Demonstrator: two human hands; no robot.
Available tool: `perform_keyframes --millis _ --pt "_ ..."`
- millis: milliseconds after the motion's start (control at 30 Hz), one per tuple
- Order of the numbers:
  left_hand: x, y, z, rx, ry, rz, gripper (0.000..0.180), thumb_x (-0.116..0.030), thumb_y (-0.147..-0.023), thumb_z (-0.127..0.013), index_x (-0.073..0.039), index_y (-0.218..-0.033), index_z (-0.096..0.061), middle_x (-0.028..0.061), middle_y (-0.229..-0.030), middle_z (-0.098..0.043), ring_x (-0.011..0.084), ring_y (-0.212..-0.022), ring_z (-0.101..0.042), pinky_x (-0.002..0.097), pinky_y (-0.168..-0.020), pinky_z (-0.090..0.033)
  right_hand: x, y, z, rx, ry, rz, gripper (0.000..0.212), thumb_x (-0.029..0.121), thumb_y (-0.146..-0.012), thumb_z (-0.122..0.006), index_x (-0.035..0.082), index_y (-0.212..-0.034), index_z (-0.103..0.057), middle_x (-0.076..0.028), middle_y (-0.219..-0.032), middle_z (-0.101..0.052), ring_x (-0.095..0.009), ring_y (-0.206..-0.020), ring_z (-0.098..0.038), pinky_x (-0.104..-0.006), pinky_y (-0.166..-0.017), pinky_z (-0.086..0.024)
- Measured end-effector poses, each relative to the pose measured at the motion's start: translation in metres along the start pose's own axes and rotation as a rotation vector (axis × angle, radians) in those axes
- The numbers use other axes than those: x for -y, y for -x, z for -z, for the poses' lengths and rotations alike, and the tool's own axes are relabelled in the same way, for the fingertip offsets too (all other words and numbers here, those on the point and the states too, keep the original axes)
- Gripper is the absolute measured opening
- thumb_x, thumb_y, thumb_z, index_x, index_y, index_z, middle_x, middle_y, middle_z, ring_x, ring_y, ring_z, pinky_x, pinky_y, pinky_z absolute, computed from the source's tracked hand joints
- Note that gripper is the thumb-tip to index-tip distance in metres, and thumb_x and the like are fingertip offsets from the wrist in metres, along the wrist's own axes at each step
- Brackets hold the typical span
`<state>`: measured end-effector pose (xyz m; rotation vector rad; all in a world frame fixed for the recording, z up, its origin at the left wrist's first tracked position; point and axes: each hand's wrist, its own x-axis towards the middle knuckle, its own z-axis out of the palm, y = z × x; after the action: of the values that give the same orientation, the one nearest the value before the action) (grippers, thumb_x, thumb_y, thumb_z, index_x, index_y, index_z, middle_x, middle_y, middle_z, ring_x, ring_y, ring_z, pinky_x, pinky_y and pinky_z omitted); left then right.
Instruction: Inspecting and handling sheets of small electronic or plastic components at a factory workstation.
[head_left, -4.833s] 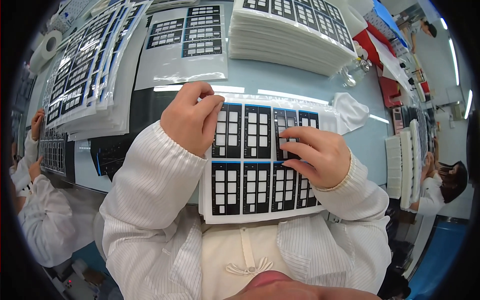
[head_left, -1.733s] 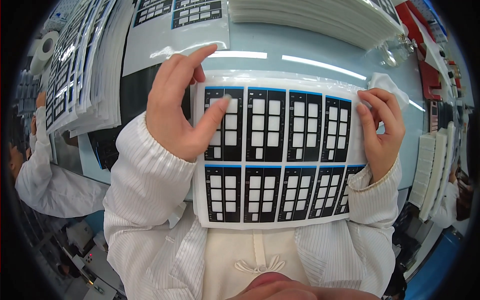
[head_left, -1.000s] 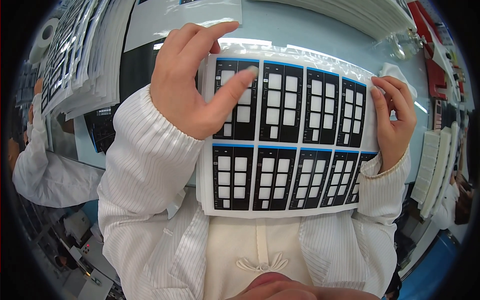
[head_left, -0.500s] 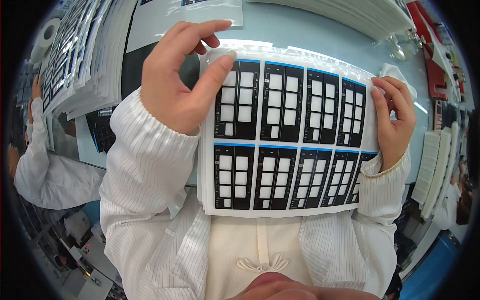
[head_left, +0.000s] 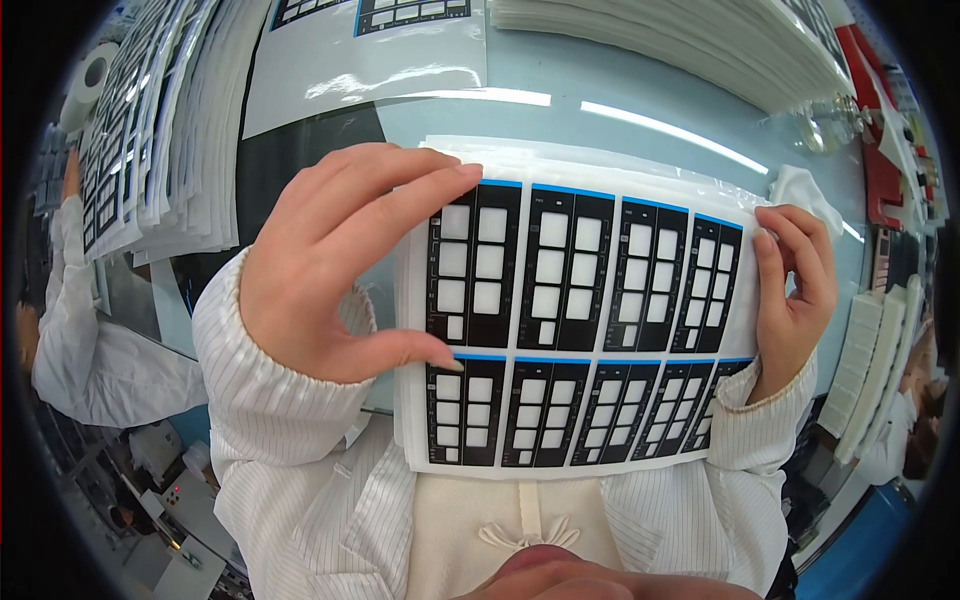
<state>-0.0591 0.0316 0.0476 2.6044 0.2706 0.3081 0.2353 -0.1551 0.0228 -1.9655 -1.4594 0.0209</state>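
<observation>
A stack of white sheets (head_left: 566, 354) lies before me, its lower edge close to my chest. Two rows of black panels with blue top strips and white squares are printed on the top sheet. My left hand (head_left: 325, 255) is open over the stack's left side, thumb and fingers spread wide. Its fingertips are by the top corner of the upper left panel, and the thumb tip is near the gap between the rows. My right hand (head_left: 798, 285) has its thumb and curled fingers closed on the stack's upper right edge.
A tall pile of printed sheets (head_left: 185, 130) stands at the left. Another printed sheet (head_left: 400, 65) lies beyond my hands, and a thick paper stack (head_left: 650, 45) is at the back. A clear glass jar (head_left: 832, 122) stands at the back right. Another person's white sleeve (head_left: 75, 290) is at far left.
The stack now sits lower in view. My left hand has moved lower, its thumb and fingers spreading apart along the left panels. My right hand keeps its hold on the edge.
</observation>
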Motion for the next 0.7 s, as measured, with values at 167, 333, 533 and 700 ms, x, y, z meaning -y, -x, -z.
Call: perform_keyframes --millis 167,333,533,700 --pt "0.001 -0.004 -0.006 0.076 -0.022 0.055 0.09 -0.041 -0.053 -0.082 0.008 -0.122 -0.05 0.0208 -0.121 -0.052 0.0337 -0.11 -0.051 0.0382 -0.093 -0.041 -0.008 0.003 -0.005 0.024 0.001 -0.029 0.013 0.003 -0.083 -0.063 0.0 -0.095 -0.066 -0.007 -0.095 -0.061 -0.009 -0.064 -0.049 -0.0191 -0.056 -0.039" --pt "0.004 -0.004 -0.003 0.077 0.042 0.039 0.09 -0.04 -0.055 -0.082 0.009 -0.123 -0.049 0.0211 -0.12 -0.053 0.0341 -0.109 -0.052 0.0384 -0.093 -0.041 -0.005 0.002 0.0 0.032 -0.005 -0.03 0.013 0.004 -0.083 -0.063 0.0 -0.095 -0.066 -0.007 -0.095 -0.061 -0.008 -0.063 -0.048 -0.0184 -0.055 -0.038" --pt "0.016 -0.008 -0.002 0.021 0.032 -0.052 0.087 -0.036 -0.057 -0.081 0.01 -0.122 -0.047 0.0206 -0.117 -0.055 0.0335 -0.106 -0.054 0.0377 -0.089 -0.044 0.0 -0.003 0.001 0.062 -0.086 -0.131 0.014 0.003 -0.084 -0.061 -0.002 -0.097 -0.064 -0.006 -0.096 -0.059 -0.009 -0.071 -0.049 -0.0187 -0.063 -0.039" --pt "0.012 -0.011 0.003 -0.062 -0.039 -0.113 0.076 -0.031 -0.051 -0.079 0.003 -0.113 -0.052 0.0169 -0.105 -0.058 0.0339 -0.096 -0.057 0.0392 -0.084 -0.047 0.002 -0.004 -0.001 0.024 -0.126 -0.08 0.012 0.001 -0.082 -0.061 -0.002 -0.094 -0.064 -0.005 -0.094 -0.058 -0.007 -0.063 -0.048 -0.0179 -0.055 -0.037"
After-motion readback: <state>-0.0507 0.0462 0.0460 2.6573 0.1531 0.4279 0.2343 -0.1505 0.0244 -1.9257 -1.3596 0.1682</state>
